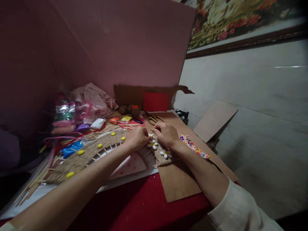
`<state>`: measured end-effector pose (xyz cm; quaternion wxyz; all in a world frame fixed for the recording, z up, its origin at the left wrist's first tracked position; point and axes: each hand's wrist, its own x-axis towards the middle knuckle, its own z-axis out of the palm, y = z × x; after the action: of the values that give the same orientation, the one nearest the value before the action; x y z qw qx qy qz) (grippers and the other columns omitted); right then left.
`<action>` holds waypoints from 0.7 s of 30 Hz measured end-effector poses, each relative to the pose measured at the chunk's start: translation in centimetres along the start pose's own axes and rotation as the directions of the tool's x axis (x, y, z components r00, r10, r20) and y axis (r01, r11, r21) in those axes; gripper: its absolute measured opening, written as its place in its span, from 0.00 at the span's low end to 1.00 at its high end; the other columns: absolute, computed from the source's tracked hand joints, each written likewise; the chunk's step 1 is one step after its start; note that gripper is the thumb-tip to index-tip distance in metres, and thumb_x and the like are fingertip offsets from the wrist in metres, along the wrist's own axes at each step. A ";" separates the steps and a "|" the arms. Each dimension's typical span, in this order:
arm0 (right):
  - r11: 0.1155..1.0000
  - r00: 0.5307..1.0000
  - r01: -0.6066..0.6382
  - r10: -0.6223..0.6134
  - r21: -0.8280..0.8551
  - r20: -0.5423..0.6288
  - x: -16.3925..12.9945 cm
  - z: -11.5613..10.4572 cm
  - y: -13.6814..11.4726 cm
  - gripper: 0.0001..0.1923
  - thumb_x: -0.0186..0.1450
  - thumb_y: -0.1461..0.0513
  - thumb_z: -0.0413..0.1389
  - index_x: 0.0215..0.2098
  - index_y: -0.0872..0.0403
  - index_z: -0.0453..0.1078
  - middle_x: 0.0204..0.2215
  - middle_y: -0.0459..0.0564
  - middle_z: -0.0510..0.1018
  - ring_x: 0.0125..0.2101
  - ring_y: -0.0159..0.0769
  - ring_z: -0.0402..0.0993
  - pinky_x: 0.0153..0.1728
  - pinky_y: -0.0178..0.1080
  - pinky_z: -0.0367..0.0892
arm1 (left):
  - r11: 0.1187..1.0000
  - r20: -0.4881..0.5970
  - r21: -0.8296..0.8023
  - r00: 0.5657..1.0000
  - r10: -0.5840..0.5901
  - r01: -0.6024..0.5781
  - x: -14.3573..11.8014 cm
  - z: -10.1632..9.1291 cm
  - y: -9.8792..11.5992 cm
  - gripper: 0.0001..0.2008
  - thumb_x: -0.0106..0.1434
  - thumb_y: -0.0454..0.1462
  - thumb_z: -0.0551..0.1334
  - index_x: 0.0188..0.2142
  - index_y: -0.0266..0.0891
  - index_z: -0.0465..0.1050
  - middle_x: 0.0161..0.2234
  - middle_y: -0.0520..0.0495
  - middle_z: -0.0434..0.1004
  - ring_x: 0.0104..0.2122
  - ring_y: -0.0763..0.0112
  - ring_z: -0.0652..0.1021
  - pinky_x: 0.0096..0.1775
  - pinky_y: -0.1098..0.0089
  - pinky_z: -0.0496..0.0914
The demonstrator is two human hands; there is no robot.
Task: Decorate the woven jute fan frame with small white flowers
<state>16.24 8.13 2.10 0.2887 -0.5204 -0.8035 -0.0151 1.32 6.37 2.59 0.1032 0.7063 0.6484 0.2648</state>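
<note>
A curved band of woven twine on thin sticks point(91, 148) arches across the table, dotted with yellow oval pieces point(99, 146). At its right end sit flowers with white petals point(165, 154). My left hand point(138, 138) is closed over the band's upper right part, its fingertips pinched beside a white petal. Close against it, my right hand point(166, 134) is also closed, thumb and forefinger pinched above the flowers. Whatever lies between the fingertips of either hand is too small or hidden to make out. Gold-handled scissors point(155, 120) lie just behind my right hand.
Bags of coloured clay point(72, 148) and a crumpled pink plastic bag point(92, 101) crowd the left side. Thin sticks point(31, 189) lie at the left edge. A brown board point(179, 186) and a flowered fabric strip point(194, 148) are at the right, near a tiled wall.
</note>
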 end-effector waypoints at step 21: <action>0.999 1.000 -0.022 0.022 -0.033 0.010 -0.1 -1.1 -0.9 0.10 0.65 0.57 0.51 0.34 0.50 0.74 0.33 0.47 0.81 0.35 0.36 0.75 0.30 0.34 0.59 | 0.992 0.117 -0.077 0.989 -0.093 0.102 1.4 1.3 0.7 0.08 0.43 0.39 0.64 0.15 0.38 0.71 0.13 0.52 0.64 0.20 0.71 0.68 0.21 0.72 0.54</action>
<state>15.99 7.27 3.21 0.2760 -0.5340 -0.7989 -0.0224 2.62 7.90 2.18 0.1821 0.6828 0.6635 0.2457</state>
